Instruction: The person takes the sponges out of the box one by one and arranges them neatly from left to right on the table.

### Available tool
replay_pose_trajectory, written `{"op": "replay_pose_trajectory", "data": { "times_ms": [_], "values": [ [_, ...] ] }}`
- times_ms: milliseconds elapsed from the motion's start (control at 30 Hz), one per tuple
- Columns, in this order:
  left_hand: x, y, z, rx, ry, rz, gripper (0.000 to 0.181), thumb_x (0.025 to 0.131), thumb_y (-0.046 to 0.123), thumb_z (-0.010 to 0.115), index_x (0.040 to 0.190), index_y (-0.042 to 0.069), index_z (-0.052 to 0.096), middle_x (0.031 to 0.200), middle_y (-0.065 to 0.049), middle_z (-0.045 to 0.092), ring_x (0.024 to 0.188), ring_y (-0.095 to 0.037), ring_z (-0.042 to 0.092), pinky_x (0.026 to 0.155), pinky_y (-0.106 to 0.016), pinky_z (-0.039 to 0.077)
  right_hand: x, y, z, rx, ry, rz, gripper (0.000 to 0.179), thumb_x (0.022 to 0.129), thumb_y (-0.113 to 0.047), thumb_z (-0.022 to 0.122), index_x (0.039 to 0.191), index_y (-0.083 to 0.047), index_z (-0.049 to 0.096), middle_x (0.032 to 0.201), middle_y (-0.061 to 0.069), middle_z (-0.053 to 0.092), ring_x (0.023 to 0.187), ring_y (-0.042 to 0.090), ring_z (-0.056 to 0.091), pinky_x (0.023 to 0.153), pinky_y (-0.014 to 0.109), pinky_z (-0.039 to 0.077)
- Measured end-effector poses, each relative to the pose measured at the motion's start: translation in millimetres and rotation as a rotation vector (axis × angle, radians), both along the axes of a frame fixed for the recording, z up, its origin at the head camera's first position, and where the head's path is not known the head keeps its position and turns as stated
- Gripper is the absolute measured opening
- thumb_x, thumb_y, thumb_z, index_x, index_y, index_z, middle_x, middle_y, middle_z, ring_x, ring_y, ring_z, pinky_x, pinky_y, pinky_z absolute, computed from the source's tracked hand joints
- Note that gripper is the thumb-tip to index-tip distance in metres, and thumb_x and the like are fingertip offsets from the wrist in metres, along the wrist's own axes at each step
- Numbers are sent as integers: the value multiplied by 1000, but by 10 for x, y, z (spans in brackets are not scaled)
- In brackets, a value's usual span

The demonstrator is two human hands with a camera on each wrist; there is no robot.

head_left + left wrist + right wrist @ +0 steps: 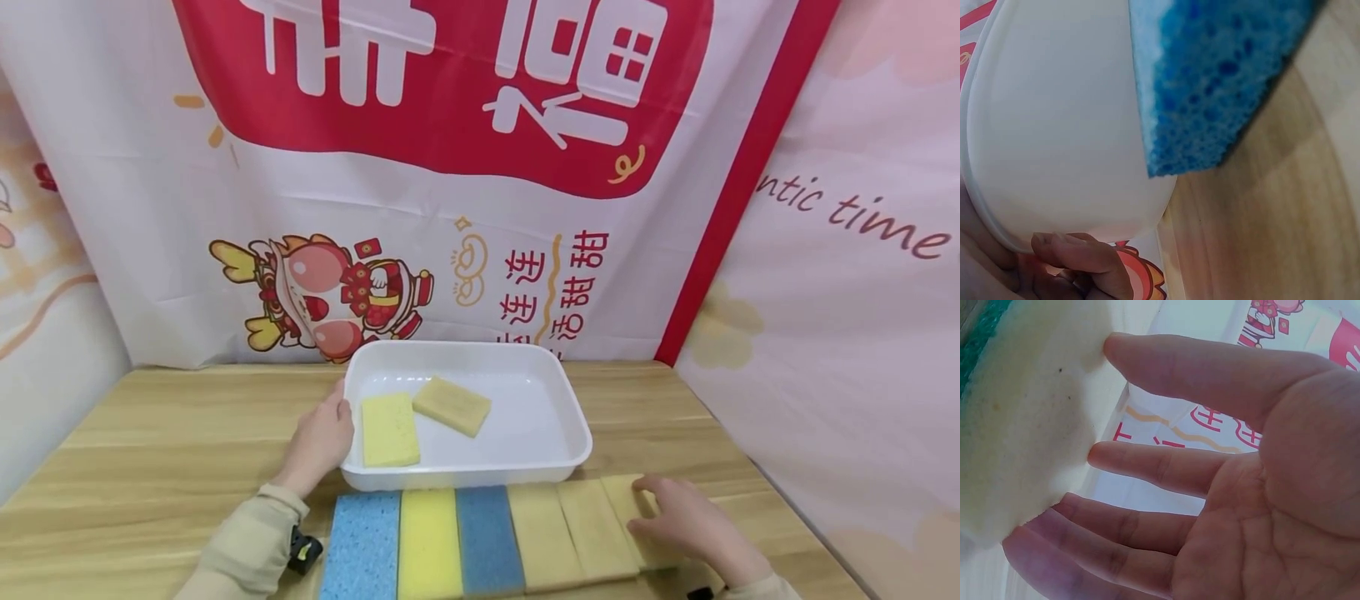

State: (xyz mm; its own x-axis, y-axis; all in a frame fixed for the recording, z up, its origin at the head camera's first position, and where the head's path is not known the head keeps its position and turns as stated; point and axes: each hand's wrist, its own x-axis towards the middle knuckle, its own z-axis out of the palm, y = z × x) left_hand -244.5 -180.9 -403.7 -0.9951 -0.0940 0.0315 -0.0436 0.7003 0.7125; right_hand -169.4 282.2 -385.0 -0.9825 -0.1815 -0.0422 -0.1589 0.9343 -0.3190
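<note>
My left hand [318,442] grips the left end of a white plastic tray [510,477], its thumb curled at the tray's outer wall in the left wrist view. Inside the tray lie a pale yellow sponge [391,430] and a beige sponge [452,405]. At the right end of a row of sponges, my right hand [693,518] touches the outermost beige sponge [624,500]. The right wrist view shows its thumb and fingers spread, tips along the edge of that sponge, which has a green scouring layer [980,345].
The row in front of the tray also holds a light blue sponge [362,542], a yellow sponge [430,542], a darker blue sponge [489,542] and two more beige ones. A wooden table [187,450] carries everything; a printed cloth [187,275] hangs behind it.
</note>
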Motion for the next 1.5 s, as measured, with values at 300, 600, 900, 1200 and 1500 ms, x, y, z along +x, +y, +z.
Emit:
{"op": "replay_pose_trajectory", "data": {
  "times_ms": [300, 600, 900, 1200, 1500],
  "values": [
    [5, 2, 3, 6, 17, -2, 53, 108, 23, 26, 157, 4, 17, 151, -27, 32, 105, -39, 57, 73, -46, 55, 1, 26, -1, -19, -7, 13, 55, 75, -25, 83, 118, 4, 64, 110, 21, 66, 99, 41, 61, 85, 60, 51],
    [10, 0, 9, 2, 14, 3, 53, 108, 22, 27, 156, 3, 18, 150, -28, 33, 111, -40, 54, 85, -55, 52, 8, -27, 14, 14, 26, 9, 49, 77, -26, 81, 116, 0, 66, 106, 16, 68, 95, 36, 63, 82, 56, 52],
    [18, -1, 8, 9, 24, 3, 53, 108, 23, 27, 156, 4, 18, 150, -28, 33, 105, -39, 57, 74, -47, 55, -7, -66, 83, 32, 20, 2, 51, 80, -28, 79, 118, 3, 65, 106, 18, 68, 97, 38, 63, 82, 57, 52],
    [17, -3, 3, 5, 35, 0, 53, 107, 21, 28, 155, 1, 20, 147, -29, 37, 100, -38, 59, 70, -45, 55, -166, -378, 606, 29, 171, 88, 43, 86, -28, 73, 117, 1, 67, 105, 15, 69, 95, 33, 66, 76, 51, 56],
    [22, -9, 1, 17, 16, -1, 54, 108, 23, 28, 156, 1, 18, 149, -28, 34, 100, -37, 58, 66, -41, 54, -424, -1086, 974, 74, 276, 324, 38, 87, -23, 76, 119, -4, 67, 102, 8, 69, 91, 23, 65, 77, 42, 57]
  ]
}}
